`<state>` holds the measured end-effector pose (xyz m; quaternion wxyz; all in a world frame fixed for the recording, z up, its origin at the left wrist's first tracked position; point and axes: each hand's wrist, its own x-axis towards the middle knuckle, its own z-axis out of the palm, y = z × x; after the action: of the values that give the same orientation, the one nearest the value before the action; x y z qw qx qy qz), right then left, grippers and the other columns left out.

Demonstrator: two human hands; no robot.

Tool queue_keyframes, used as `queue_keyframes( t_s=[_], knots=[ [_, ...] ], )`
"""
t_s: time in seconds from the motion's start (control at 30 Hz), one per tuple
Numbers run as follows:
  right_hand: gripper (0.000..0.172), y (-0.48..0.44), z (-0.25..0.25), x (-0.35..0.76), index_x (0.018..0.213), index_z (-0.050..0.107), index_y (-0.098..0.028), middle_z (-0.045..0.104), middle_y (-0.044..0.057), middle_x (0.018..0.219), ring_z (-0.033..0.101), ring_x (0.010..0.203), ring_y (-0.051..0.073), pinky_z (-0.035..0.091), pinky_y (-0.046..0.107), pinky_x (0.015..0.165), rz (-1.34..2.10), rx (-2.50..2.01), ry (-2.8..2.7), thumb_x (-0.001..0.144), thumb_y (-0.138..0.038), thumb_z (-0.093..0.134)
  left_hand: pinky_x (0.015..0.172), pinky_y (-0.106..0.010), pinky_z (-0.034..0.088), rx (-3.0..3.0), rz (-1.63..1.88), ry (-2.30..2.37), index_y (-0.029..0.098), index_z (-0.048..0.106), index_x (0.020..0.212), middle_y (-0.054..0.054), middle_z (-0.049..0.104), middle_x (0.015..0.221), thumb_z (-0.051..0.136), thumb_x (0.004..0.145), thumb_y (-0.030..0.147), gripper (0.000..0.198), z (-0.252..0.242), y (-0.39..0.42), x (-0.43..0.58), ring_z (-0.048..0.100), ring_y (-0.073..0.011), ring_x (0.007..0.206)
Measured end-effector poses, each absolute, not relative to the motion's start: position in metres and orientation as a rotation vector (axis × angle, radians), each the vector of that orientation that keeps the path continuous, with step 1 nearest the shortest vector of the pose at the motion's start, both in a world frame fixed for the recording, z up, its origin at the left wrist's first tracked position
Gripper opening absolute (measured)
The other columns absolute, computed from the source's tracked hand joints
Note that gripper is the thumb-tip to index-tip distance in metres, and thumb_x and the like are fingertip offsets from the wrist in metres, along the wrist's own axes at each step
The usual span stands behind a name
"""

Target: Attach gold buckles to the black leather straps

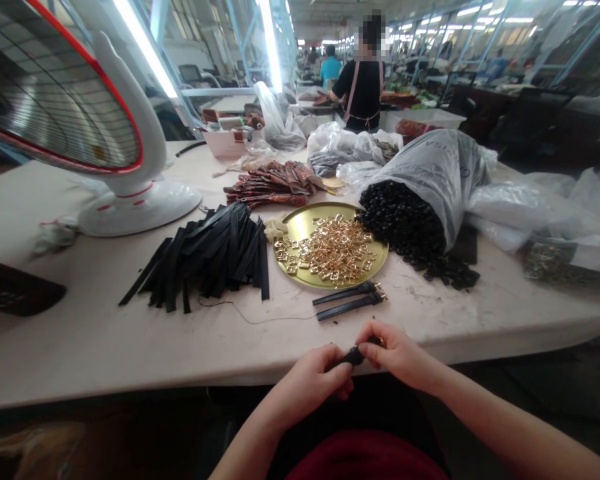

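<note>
Over the table's front edge, my left hand (325,373) and my right hand (383,347) pinch a short black strap (353,357) between them. Fingers cover much of it, and whether a buckle sits on it is hidden. Just beyond lie two black straps with gold buckles (350,301), side by side. Behind them, a round gold tray (300,277) bears a heap of small gold buckles (337,250). Left of the tray is a pile of flat black strips (215,250). Small black pieces (405,220) spill from a plastic bag (440,173) on the right.
A white fan with a red rim (140,210) stands at the left on the pale table (130,360). Brown strips (275,183) and plastic bags (340,143) lie farther back. A person in an apron (363,93) stands beyond the table. A thin thread (260,321) crosses the tabletop.
</note>
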<state>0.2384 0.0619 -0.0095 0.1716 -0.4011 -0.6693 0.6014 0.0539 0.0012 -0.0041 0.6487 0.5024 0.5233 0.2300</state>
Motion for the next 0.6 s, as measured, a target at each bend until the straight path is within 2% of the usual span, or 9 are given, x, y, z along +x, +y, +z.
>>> queue_keyframes(
  t_s=[0.17,0.27,0.4,0.6],
  knots=[
    [0.003,0.060,-0.010,0.233,0.075,0.054,-0.018,0.055,0.000,0.074,0.050,0.072,0.014,0.040,0.026,0.067,1.393,-1.119,-2.113,0.077,-0.019,0.052,0.052,-0.023,0.040,1.222,0.537,1.288,0.017,0.051,0.075,0.000,0.063,0.066,0.042,0.080,0.036,0.022,-0.014,0.007,0.065,0.058,-0.0134,0.057],
    [0.009,0.064,-0.017,0.234,0.083,0.054,-0.018,0.054,0.000,0.071,0.051,0.065,0.013,0.041,0.025,0.060,1.539,-1.139,-2.043,0.080,-0.025,0.051,0.046,-0.021,0.037,1.253,0.529,1.344,0.018,0.051,0.073,0.001,0.060,0.062,0.040,0.081,0.039,0.024,-0.014,0.011,0.064,0.054,-0.0115,0.050],
    [0.028,0.071,-0.026,0.241,0.101,0.047,-0.017,0.056,0.000,0.071,0.054,0.063,0.013,0.043,0.025,0.058,1.700,-1.183,-1.901,0.080,-0.034,0.052,0.041,-0.020,0.033,1.311,0.476,1.414,0.018,0.051,0.071,0.002,0.058,0.058,0.042,0.079,0.040,0.026,-0.010,0.013,0.057,0.049,-0.0103,0.045],
    [0.013,0.068,-0.020,0.245,0.089,0.051,-0.019,0.056,-0.001,0.068,0.052,0.064,0.013,0.040,0.024,0.059,1.580,-1.208,-2.000,0.078,-0.026,0.052,0.041,-0.020,0.035,1.243,0.434,1.366,0.017,0.054,0.079,-0.001,0.066,0.070,0.042,0.078,0.036,0.022,-0.016,0.011,0.056,0.053,-0.0105,0.045]
  ],
)
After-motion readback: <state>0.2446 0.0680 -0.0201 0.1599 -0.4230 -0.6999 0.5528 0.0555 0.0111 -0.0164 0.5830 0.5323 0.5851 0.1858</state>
